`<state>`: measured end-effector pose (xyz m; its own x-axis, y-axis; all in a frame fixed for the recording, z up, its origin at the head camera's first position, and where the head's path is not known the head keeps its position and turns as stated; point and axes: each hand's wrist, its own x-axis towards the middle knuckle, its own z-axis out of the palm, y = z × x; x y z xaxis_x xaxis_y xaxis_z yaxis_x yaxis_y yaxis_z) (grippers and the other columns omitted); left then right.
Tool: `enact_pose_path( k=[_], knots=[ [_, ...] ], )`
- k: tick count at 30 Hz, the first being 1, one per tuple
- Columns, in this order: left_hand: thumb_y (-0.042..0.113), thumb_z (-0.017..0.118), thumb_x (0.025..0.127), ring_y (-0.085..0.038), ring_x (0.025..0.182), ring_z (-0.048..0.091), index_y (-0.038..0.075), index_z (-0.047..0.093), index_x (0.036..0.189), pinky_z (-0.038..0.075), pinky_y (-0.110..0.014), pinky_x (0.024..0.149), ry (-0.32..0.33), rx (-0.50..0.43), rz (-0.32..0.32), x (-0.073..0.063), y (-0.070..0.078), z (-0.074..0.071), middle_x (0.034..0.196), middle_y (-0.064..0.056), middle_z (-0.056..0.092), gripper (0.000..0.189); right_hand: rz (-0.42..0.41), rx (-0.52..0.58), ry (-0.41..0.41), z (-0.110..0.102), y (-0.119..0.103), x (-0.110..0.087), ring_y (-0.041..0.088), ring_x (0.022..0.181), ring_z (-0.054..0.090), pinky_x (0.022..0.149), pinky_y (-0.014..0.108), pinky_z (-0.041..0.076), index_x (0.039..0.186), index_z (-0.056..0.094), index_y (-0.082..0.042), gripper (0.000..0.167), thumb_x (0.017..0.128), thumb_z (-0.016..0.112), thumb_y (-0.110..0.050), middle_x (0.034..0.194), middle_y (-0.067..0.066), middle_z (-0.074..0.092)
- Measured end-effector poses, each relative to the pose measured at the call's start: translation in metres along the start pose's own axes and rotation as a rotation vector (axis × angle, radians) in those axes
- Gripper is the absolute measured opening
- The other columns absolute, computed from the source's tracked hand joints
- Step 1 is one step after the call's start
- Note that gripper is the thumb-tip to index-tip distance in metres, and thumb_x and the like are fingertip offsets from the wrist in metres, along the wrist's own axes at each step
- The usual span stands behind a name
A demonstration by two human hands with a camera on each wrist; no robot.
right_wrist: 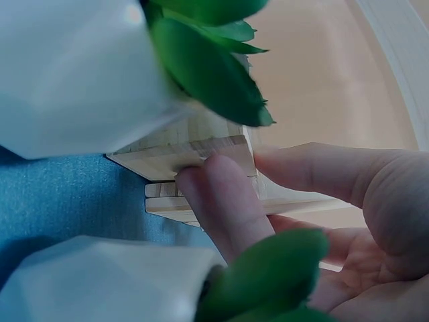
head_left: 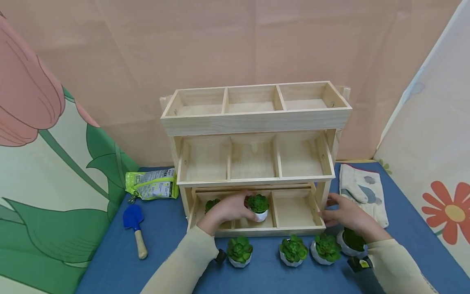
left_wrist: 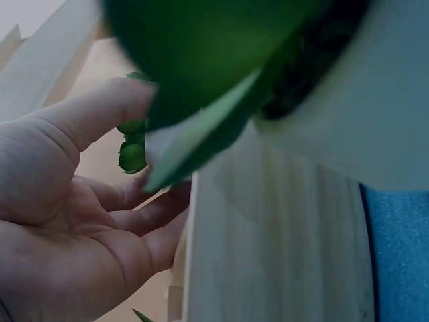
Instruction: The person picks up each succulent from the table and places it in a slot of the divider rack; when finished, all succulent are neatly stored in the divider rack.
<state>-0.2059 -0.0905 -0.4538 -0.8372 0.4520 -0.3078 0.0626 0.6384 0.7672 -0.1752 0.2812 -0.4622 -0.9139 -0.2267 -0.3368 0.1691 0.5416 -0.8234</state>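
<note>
My left hand (head_left: 233, 210) grips a small potted succulent (head_left: 258, 205) in a white pot, held over the middle compartment of the bottom wooden tray (head_left: 264, 233). Another succulent (head_left: 212, 204) sits in that tray's left compartment, partly hidden by the hand. In the left wrist view, blurred leaves (left_wrist: 201, 60) cover much of the frame, and the thumb and fingers (left_wrist: 127, 100) reach around a pot behind them. My right hand (head_left: 343, 212) holds the tray's right end; in the right wrist view its fingertips (right_wrist: 218, 178) press the wooden end, with the thumb at the top edge.
The three-tier wooden stand (head_left: 257, 122) has divided trays. Several potted succulents (head_left: 293, 250) line its front, one (head_left: 352, 241) beneath my right wrist. A blue hand shovel (head_left: 134, 220) and a green bag (head_left: 152, 183) lie left; gloves (head_left: 363, 190) lie right on the blue cloth (head_left: 165, 253).
</note>
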Motion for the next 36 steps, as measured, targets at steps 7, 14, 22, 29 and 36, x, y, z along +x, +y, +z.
enact_pose_path(
  k=[7, 14, 22, 29, 36],
  knots=[
    [0.029, 0.092, 0.082, -0.027, 0.120, 0.065, 0.010, 0.052, 0.156, 0.057, -0.048, 0.103, 0.016, 0.058, -0.017, 0.005, -0.001, 0.005, 0.143, -0.013, 0.066, 0.086, 0.010, 0.009, -0.001, 0.000, 0.000, 0.000, 0.031, 0.096, 0.080, 0.081, 0.046, 0.069, 0.159, 0.031, 0.011, 0.079, 0.100, 0.075, -0.015, 0.141, 0.037, 0.050],
    [0.029, 0.091, 0.084, -0.027, 0.122, 0.065, 0.010, 0.053, 0.156, 0.056, -0.048, 0.105, 0.021, 0.085, -0.023, 0.006, 0.001, 0.008, 0.144, -0.013, 0.066, 0.084, 0.008, 0.018, -0.003, -0.001, 0.001, 0.000, 0.032, 0.093, 0.081, 0.080, 0.048, 0.069, 0.159, 0.030, 0.013, 0.079, 0.100, 0.074, -0.015, 0.139, 0.038, 0.050],
    [0.027, 0.091, 0.085, -0.027, 0.120, 0.066, 0.008, 0.053, 0.155, 0.056, -0.048, 0.105, 0.022, 0.116, -0.041, 0.005, 0.005, 0.010, 0.148, -0.015, 0.064, 0.081, 0.014, 0.020, 0.002, 0.001, 0.000, 0.000, 0.030, 0.094, 0.081, 0.080, 0.047, 0.069, 0.160, 0.031, 0.011, 0.080, 0.098, 0.077, -0.015, 0.141, 0.038, 0.050],
    [0.021, 0.090, 0.084, -0.025, 0.112, 0.062, 0.007, 0.050, 0.157, 0.055, -0.045, 0.099, 0.020, 0.100, -0.057, 0.004, 0.007, 0.011, 0.149, -0.016, 0.063, 0.084, 0.004, 0.002, -0.003, 0.000, -0.001, 0.000, 0.031, 0.097, 0.080, 0.080, 0.047, 0.069, 0.160, 0.029, 0.012, 0.080, 0.100, 0.075, -0.014, 0.141, 0.039, 0.049],
    [0.019, 0.089, 0.087, -0.032, 0.145, 0.055, 0.011, 0.045, 0.162, 0.052, -0.051, 0.113, 0.010, 0.086, -0.028, -0.003, 0.012, 0.009, 0.163, -0.012, 0.052, 0.088, 0.004, 0.008, 0.001, 0.000, 0.000, 0.000, 0.033, 0.095, 0.080, 0.080, 0.048, 0.069, 0.160, 0.029, 0.013, 0.077, 0.101, 0.073, -0.013, 0.141, 0.040, 0.050]
  ],
)
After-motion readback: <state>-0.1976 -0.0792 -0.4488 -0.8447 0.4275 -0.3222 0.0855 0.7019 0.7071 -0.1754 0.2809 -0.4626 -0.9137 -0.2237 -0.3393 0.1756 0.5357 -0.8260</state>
